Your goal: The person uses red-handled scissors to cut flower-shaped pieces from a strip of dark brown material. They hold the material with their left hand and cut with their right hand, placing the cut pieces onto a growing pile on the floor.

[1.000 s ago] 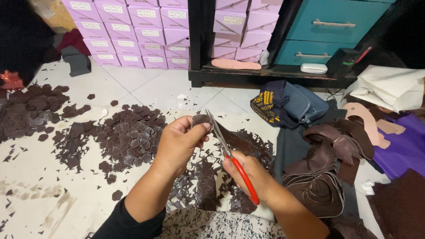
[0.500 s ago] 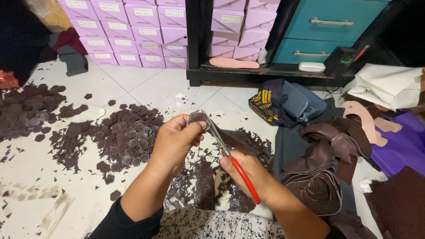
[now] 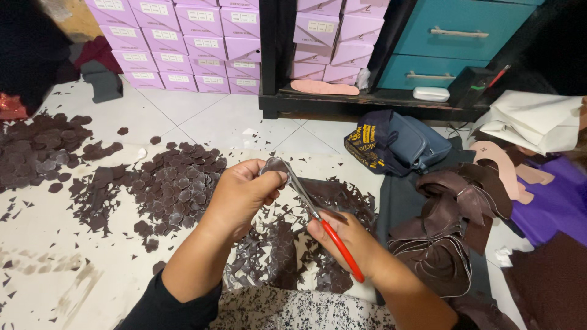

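Observation:
My left hand (image 3: 241, 194) pinches a small dark brown leather piece (image 3: 273, 165) at chest height. My right hand (image 3: 345, 235) grips red-handled scissors (image 3: 318, 220), whose metal blades reach up to the edge of that piece. Below both hands lies a litter of brown offcuts (image 3: 287, 250) on the white floor. A heap of cut brown pieces (image 3: 177, 183) sits just left of my left hand.
Another pile of brown pieces (image 3: 36, 153) lies far left. Curled brown leather strips (image 3: 452, 226) and a blue bag (image 3: 397, 143) sit to the right, with purple fabric (image 3: 550, 201) beyond. Stacked lilac boxes (image 3: 183, 43) and a teal drawer unit (image 3: 452, 43) stand behind.
Both hands have stayed almost in place; the left hand has turned the small piece slightly against the scissor blades.

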